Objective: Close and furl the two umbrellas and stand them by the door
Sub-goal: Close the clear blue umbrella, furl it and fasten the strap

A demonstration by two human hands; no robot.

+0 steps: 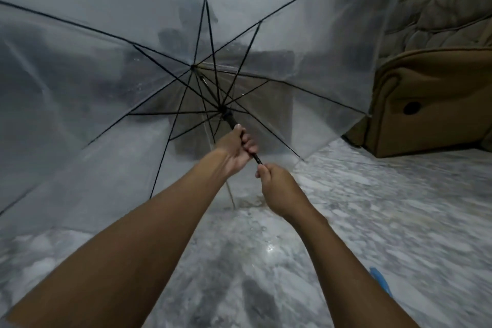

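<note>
An open umbrella with a clear canopy and thin black ribs fills the upper left of the head view, its inside facing me. My left hand grips the black shaft just below the runner. My right hand is curled round the lower end of the same shaft, close behind the left. Water drops cling to the canopy. Only this one umbrella is in view.
A brown padded armchair stands at the right, its side near the canopy's edge. The grey marbled floor is wet under my arms. A blue object lies at the lower right. Dark shapes show blurred through the canopy.
</note>
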